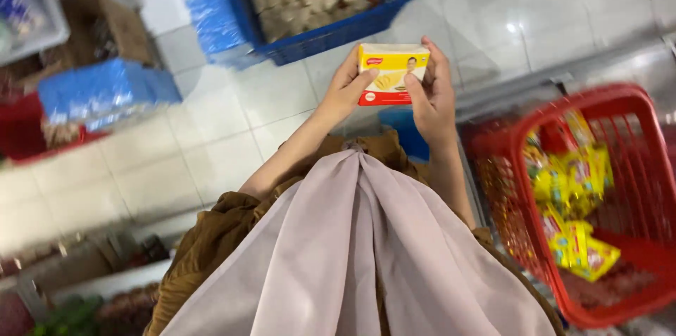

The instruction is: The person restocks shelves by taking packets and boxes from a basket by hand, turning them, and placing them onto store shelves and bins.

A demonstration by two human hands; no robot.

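Holding a small yellow box (pixel 391 73) up over the tiled floor (pixel 211 139), we close our left hand (pixel 345 93) and right hand (pixel 431 97) on its two ends. Each grip is curled snug around it, thumbs across the front. A red basket (pixel 637 167) of yellow packets (pixel 574 188) sits near our right.

The box's (pixel 391 73) lower corners are covered by the thumbs of the left hand (pixel 345 90) and right hand (pixel 431 93). The red basket (pixel 634 107) is blurred and cut by the right edge; its yellow packets (pixel 574 181) cannot be told apart. The blue crate (pixel 331 33) runs off the top. The shelf goods (pixel 77 97) at left are smeared.
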